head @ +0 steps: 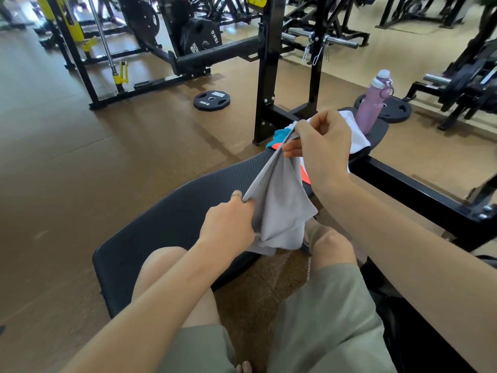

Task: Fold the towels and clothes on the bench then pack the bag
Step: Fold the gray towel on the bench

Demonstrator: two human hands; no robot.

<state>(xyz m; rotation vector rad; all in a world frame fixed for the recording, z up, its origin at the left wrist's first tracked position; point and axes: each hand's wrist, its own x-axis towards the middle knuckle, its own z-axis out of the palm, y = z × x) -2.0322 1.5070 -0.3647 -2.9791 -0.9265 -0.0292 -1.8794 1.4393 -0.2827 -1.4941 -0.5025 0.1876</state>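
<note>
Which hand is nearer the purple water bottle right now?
Right. The right hand pinches the grey cloth just below-left of the purple water bottle; the left hand grips the cloth's lower edge, farther toward the person.

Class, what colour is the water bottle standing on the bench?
Pinkish purple bottle, pale lid; head view.

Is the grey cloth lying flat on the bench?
No: both the left hand and right hand hold the grey cloth up above the bench.
</note>
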